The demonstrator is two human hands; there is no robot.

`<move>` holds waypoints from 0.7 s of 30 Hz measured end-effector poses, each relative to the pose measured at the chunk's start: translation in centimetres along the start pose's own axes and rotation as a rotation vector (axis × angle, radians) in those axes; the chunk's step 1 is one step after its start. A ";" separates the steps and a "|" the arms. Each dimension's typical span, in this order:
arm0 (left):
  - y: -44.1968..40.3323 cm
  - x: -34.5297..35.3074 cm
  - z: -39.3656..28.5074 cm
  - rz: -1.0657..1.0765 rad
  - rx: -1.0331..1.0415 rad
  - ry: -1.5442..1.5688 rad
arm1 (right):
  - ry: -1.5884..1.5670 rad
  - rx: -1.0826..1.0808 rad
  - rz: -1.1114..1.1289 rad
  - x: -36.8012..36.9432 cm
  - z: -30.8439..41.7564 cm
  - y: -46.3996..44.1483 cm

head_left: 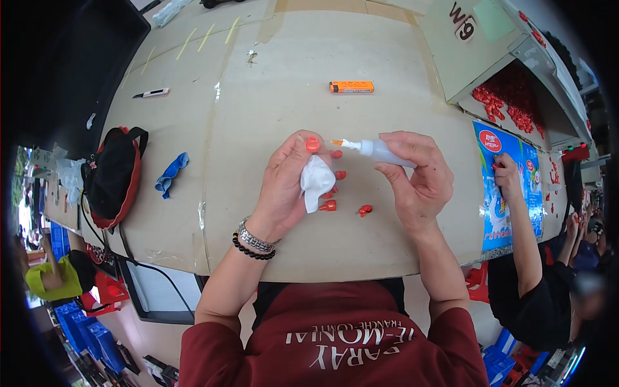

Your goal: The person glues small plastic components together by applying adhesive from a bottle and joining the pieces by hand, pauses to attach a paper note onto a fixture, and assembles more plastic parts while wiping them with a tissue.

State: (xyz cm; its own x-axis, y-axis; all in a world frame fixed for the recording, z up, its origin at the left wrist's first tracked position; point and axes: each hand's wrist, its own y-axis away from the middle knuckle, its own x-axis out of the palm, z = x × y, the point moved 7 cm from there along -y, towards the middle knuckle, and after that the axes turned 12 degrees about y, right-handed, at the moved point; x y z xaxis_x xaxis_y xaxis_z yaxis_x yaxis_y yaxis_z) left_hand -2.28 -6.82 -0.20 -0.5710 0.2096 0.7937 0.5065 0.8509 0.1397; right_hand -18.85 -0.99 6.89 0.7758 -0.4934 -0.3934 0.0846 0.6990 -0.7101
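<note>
My left hand (278, 174) pinches a small red piece (312, 144) at its fingertips and keeps a crumpled white tissue (317, 182) against the fingers. In my right hand (422, 180) is a small translucent squeeze bottle (384, 153), lying almost level. Its orange-brown tip (337, 142) points left, a short gap from the red piece; I cannot tell what is inside. Below and between the hands, several more red pieces lie on the table, among them one red piece (328, 205) near my left palm and another red piece (365, 210) farther right.
An orange stick-shaped item (351, 87) and a cutter knife (152, 93) lie farther back. To the left are a blue crumpled cloth (172, 174) and a black-red bag (113, 177). At right, a co-worker's hand (508, 177) is over a blue sheet (496, 219), near a bin (477, 61) of red pieces.
</note>
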 end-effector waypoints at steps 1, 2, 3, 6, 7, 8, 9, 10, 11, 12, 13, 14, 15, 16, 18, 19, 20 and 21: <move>-0.1 -0.1 0.2 0.032 -0.004 -0.005 | 0.050 -0.041 0.004 0.0 0.3 0.0; -0.1 -0.1 0.2 0.031 -0.010 -0.004 | 0.099 -0.082 0.009 0.0 0.6 0.0; 0.0 0.0 0.3 0.019 -0.019 -0.003 | 0.101 -0.077 0.010 0.0 0.7 0.0; 0.2 0.3 0.1 0.003 -0.042 0.003 | 0.124 -0.033 0.036 0.0 0.9 0.0; 0.2 0.3 0.2 0.003 -0.053 0.006 | 0.161 -0.055 0.043 0.0 1.1 -0.1; 0.2 0.2 0.3 0.000 -0.056 0.007 | 0.199 -0.079 0.050 0.0 1.3 -0.1; 0.1 0.1 0.3 0.002 -0.053 0.004 | 0.199 -0.075 0.052 0.0 1.3 -0.1; 0.1 0.1 0.3 0.004 -0.050 0.001 | 0.211 -0.085 0.059 0.1 1.3 -0.1; 0.1 0.1 0.5 0.004 -0.054 0.001 | 0.223 -0.096 0.065 0.1 1.3 -0.1; 0.1 0.0 0.5 -0.024 -0.045 0.001 | 0.225 -0.093 0.064 0.3 1.2 -0.2; 0.1 -0.1 0.5 -0.051 -0.035 0.001 | 0.204 -0.109 0.021 0.3 1.2 -0.3; 0.1 -0.1 0.6 -0.051 -0.038 0.002 | 0.183 -0.125 -0.022 0.2 1.3 -0.3; 0.1 -0.2 0.6 -0.056 -0.036 -0.004 | 0.184 -0.123 -0.022 0.2 1.3 -0.2; 0.1 -0.2 0.6 -0.061 -0.033 -0.010 | 0.181 -0.124 -0.020 0.2 1.3 -0.2; 0.0 -0.2 0.7 -0.082 -0.016 0.008 | 0.175 -0.125 -0.020 0.3 1.3 -0.2; 0.0 -0.3 0.7 -0.103 0.001 0.027 | 0.177 -0.124 -0.020 0.3 1.3 -0.1; 0.0 -0.3 0.7 -0.103 0.002 0.027 | 0.179 -0.123 -0.021 0.3 1.2 -0.1; 0.1 -0.3 0.7 -0.100 -0.002 0.030 | 0.178 -0.124 -0.020 0.4 1.3 -0.1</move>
State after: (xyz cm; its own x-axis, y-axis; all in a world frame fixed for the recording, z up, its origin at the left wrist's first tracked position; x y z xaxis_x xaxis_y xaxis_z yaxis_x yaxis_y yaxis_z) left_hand -2.52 -6.51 -0.86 -0.5993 0.1096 0.7930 0.4495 0.8657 0.2201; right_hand -17.78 -0.60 7.58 0.6512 -0.5980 -0.4673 0.0133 0.6247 -0.7808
